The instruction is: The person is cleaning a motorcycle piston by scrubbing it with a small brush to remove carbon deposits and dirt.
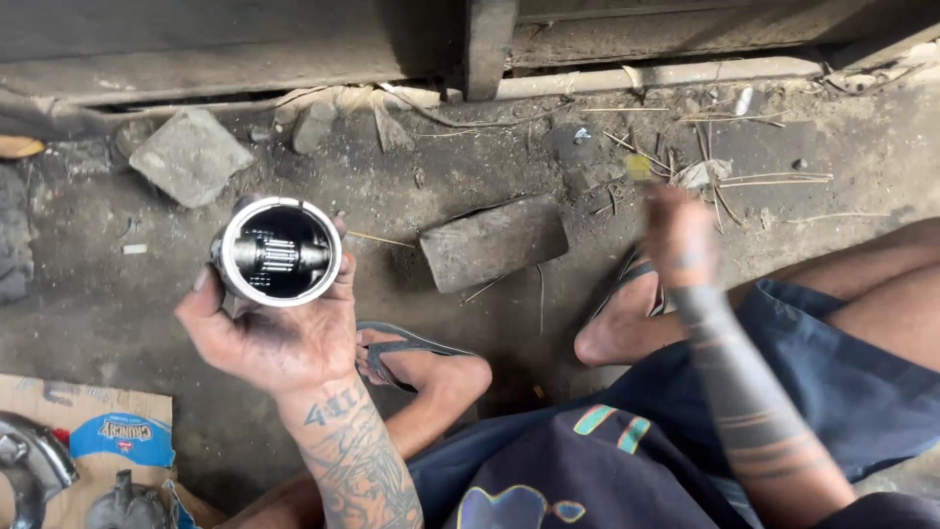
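1. Left hand (279,333) wrapped around a short metal cylinder (277,252), palm and thumb at its lower side, fingers behind its wall, open end turned up toward the face, seemingly so the inside can be seen.
2. Inside the cylinder: ridged metal parts lit against a dark bore; shiny rim facing the camera.
3. Held raised above the dirt floor (117,304), left of the flat wooden block (494,242), apart from everything on the ground.
4. Right hand (681,235) stretched out to the right of the wooden block, blurred; cannot tell whether open or closed, nor whether anything is gripped. Small yellowish smear just above it, too blurred to name.
5. Bare feet in sandals (406,348) below and beside the wooden block, legs folded, as of someone sitting low on the ground.
6. Grey stone (189,155) up and left of the wooden block, near the base of the wall.
7. Sheet of cardboard (88,436) far down-left of the wooden block, with dark metal parts (34,470) lying on it, seemingly kept off the dirt.
8. Dry twigs and straw (744,176) scattered up-right of the wooden block.
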